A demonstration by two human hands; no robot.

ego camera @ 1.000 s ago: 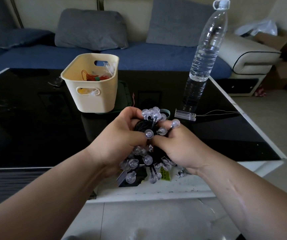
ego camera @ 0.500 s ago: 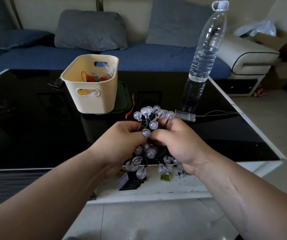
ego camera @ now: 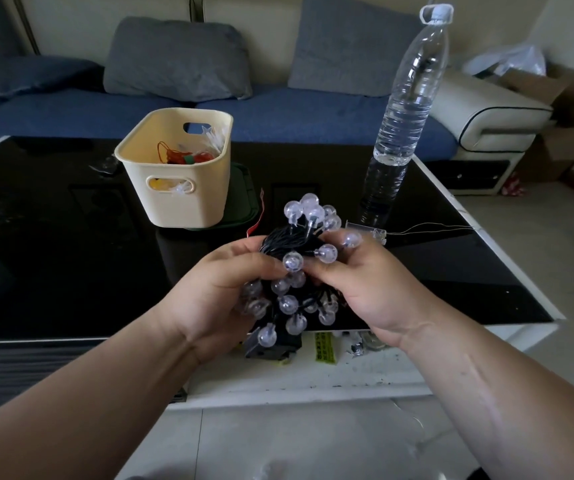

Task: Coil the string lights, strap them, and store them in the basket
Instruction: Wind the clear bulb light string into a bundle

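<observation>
We are clamping our left hand and right hand round the string lights above the near edge of the table, bunching the coil tighter than half a second ago. Strapping is probably coming next, and the basket is standing beyond, well apart.

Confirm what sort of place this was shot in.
Most likely a home living room: blue sofa with grey cushions behind a glossy black coffee table holding a cream basket and water bottle. Left hand and right hand grip string lights.
</observation>
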